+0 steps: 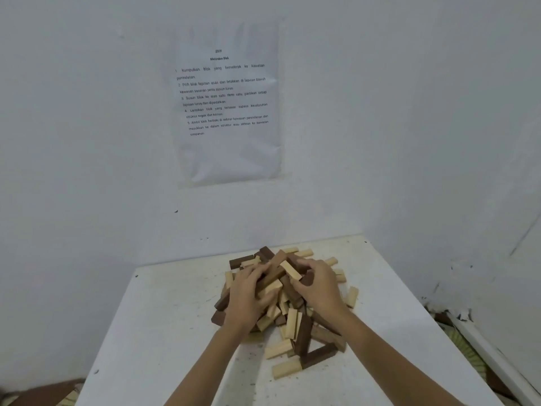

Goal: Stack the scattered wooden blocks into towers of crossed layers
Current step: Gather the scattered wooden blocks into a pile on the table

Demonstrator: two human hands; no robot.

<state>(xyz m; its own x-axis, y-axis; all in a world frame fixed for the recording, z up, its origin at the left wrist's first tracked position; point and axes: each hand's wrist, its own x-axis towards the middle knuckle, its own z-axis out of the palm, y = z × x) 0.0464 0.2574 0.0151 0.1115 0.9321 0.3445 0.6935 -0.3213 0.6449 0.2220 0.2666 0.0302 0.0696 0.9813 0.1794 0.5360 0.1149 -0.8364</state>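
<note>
Head view: the blocks lie as one loose pile (289,320) of pale and dark wood at the centre of the frame, on the far half of a white tabletop (164,332). No tower or crossed layer stands yet.

Both hands are sunk into the crown of the pile. The left grip (248,291) comes in from the lower left and the right grip (320,285) from the lower right, each with its fingers curled round blocks. I cannot tell which blocks each one pinches.

Between them a pale block (290,271) slants from upper left to lower right. It crosses a long dark block (273,272) that runs from lower left to upper right. The pale one lies just beside the right thumb, so the right hand looks nearer to it. The dark one's lower end goes under the left fingers.

Bare tabletop shows at the left and bottom of the frame, which seems the likely place to start a base. Blocks lifted from the crown may loosen those leaning on them.

Strays lie at the lower edge of the pile: a pale stray (286,371) and a dark stray (319,355) touching it. Another pale one (352,296) sits at the right. A printed sheet (228,112) hangs on the wall (87,142) above.
</note>
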